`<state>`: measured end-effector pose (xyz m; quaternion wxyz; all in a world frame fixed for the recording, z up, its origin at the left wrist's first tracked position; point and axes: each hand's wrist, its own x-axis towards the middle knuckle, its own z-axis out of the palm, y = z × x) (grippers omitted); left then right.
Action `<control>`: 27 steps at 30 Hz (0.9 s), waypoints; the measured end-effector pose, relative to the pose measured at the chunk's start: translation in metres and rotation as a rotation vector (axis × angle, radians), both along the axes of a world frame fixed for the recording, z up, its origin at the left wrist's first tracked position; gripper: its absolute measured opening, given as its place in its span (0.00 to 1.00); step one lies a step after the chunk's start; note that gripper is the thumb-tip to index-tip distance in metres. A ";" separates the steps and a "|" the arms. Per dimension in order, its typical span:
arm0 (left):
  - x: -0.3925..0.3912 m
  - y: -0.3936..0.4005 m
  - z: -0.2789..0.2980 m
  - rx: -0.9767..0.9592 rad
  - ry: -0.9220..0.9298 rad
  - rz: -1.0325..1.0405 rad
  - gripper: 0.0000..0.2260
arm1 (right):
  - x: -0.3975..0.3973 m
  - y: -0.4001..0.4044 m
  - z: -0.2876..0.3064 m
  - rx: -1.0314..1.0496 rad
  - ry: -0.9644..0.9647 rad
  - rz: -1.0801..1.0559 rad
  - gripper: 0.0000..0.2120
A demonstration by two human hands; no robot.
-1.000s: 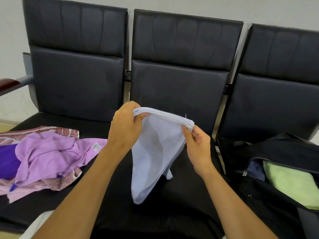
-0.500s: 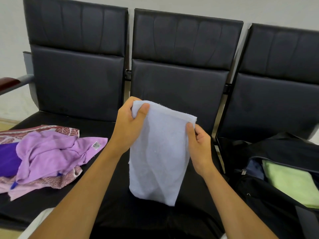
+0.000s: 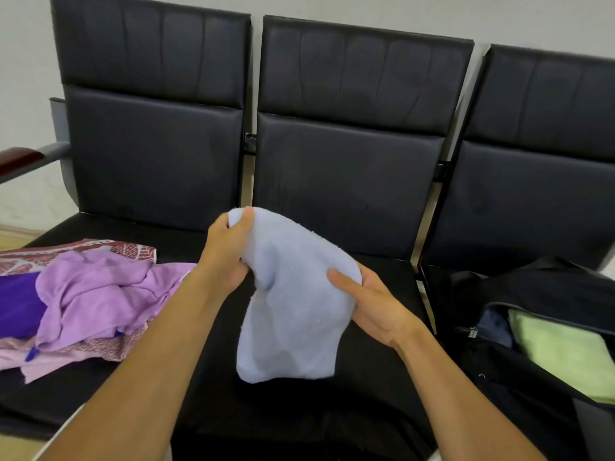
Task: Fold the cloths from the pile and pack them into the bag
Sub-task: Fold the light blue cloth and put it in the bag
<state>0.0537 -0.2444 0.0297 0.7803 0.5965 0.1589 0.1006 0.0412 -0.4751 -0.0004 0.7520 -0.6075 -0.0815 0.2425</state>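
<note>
Both hands grip the light blue cloth [image 3: 293,304] above the middle seat [image 3: 382,287]: left hand [image 3: 229,251] pinches its high corner, right hand [image 3: 369,301] holds the lower edge, thumb on top. It hangs downwards between them. The open bag [image 3: 499,387] lies nearer the right hand; the pile [image 3: 96,291] lies left.

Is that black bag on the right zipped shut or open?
Open: the black bag gapes at the top, showing a green cloth inside.

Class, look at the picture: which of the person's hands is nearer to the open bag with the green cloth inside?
Right. The right hand grips the pale blue cloth on the side toward the bag; the left hand grips its far upper corner.
</note>
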 end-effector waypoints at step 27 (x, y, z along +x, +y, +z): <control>-0.010 0.002 -0.022 0.170 0.559 -0.677 0.27 | 0.016 -0.001 -0.014 -0.077 0.008 -0.370 0.30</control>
